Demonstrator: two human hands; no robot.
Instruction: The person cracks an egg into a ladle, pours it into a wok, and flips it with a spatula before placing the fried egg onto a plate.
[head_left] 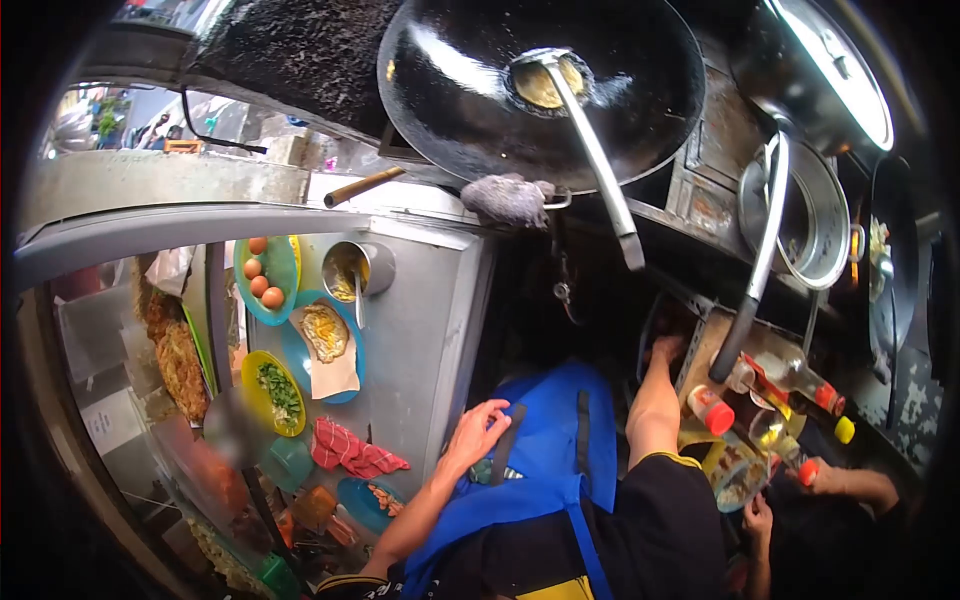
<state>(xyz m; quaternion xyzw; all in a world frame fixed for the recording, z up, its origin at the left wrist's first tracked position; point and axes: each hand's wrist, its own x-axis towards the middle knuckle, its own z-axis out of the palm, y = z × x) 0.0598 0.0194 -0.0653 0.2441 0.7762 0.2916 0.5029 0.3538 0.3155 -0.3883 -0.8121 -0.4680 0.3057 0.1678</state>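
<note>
My left hand point(478, 438) is held over the blue apron point(550, 410), at the right edge of the metal counter point(410, 350), its fingers apart and nothing in them. My right hand point(667, 350) reaches into shadow beside the bottle shelf; its fingers are too dark to make out. Ahead, a ladle point(590, 140) rests in a large black wok point(450, 110), its bowl over a small yellowish portion of food point(545, 82). A grey cloth point(505, 198) is wrapped by the wok's handle. On the counter, a fried egg point(325, 332) lies on paper on a blue plate point(298, 355).
Eggs point(258, 268) on a green plate, a metal pot point(375, 268), chopped greens point(280, 395) and a red cloth point(350, 448) stand at left. Bottles point(715, 412) crowd the right shelf. Another person's hands point(825, 480) work at lower right. Metal pots point(835, 225) stand upper right.
</note>
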